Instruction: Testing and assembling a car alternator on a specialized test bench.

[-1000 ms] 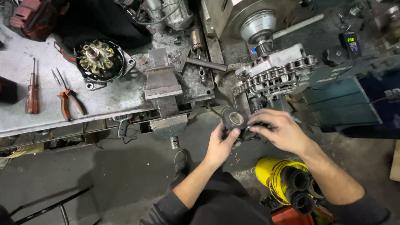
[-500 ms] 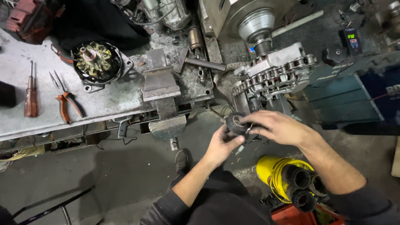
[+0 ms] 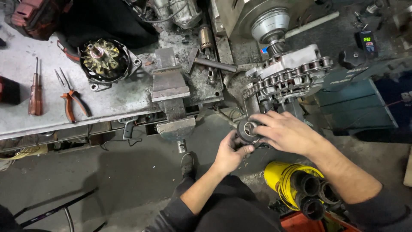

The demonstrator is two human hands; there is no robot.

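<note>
— What's in the hands?

— A dark round part (image 3: 247,129) with a bright metal ring in its middle. The left hand (image 3: 229,152) grips it from below, thumb up against its rim. The right hand (image 3: 286,132) lies over its far side, fingers (image 3: 262,120) curled round the edge. Both are grasping it, held in the air over the floor.

— What's just past the right hand?

— A grey block (image 3: 288,71) wrapped in heavy chain (image 3: 296,77), right above the knuckles and close to them. Behind that, a lathe chuck (image 3: 269,25).

— Any labels or signs?

— A small black box (image 3: 367,43) with a green lit display, up and to the right of the right hand. Beside it a teal panel (image 3: 352,101). I can't make out any lettering there.

— And to the left?

— A vise (image 3: 170,88) on the bench (image 3: 25,68), well apart from the left hand. Farther out, a rotor (image 3: 99,56) with yellowish windings, orange pliers (image 3: 71,99) and a screwdriver (image 3: 35,92).

— Below the right forearm?

— A yellow drum (image 3: 283,178) wound with wire, black tubes (image 3: 311,193) stacked against it.
</note>
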